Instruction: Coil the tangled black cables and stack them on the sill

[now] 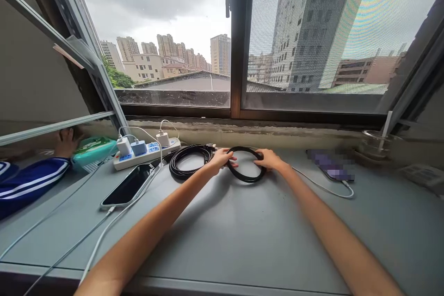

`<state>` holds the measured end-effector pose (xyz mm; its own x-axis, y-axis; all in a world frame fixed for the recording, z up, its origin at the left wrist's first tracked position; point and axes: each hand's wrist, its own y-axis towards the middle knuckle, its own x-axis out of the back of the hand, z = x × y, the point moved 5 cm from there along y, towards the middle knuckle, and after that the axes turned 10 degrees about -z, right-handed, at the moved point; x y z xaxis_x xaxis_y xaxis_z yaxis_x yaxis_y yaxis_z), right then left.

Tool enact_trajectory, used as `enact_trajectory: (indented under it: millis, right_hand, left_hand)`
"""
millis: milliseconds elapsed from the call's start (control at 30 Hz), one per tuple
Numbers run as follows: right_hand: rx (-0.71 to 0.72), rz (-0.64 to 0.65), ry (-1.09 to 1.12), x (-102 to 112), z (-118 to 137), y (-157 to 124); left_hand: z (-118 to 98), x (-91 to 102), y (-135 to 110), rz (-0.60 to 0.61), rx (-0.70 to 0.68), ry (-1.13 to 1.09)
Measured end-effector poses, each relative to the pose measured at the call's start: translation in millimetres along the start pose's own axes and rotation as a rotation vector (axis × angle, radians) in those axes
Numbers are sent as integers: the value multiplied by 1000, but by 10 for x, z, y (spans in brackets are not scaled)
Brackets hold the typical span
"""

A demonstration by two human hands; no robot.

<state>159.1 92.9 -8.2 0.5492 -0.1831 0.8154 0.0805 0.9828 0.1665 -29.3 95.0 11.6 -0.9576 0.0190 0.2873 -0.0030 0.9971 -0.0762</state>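
A coiled black cable (245,178) is held between my two hands, just above the grey desk (243,240). My left hand (221,159) is closed on the coil's left side, fingers reaching partly through the loop. On the right side, my right hand (269,159) grips the coil between thumb and fingers. A second, thicker black cable coil (180,173) lies on the desk left of my left hand, with its plug end near my left fingers.
Left stands a white power strip (152,150) with chargers plugged in, beside a charging phone (127,186). White cords trail to the desk's front edge. Another phone (331,166) and a glass jar (376,145) are at right. A co-worker's blue sleeve (38,180) rests far left, near a green packet (93,152).
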Motion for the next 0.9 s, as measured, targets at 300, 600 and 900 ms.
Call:
enact_trajectory:
  millis: [300, 600, 900]
  right_hand:
    - [22, -191, -39, 24, -87, 19]
    - [1, -343, -110, -9, -135, -27]
    - [-50, -396, -113, -19, -228, 0]
  left_hand:
    - [-248, 214, 24, -196, -330, 457]
    - [-286, 513, -33, -332, -243, 1067]
    - [-256, 541, -38, -309, -130, 1242]
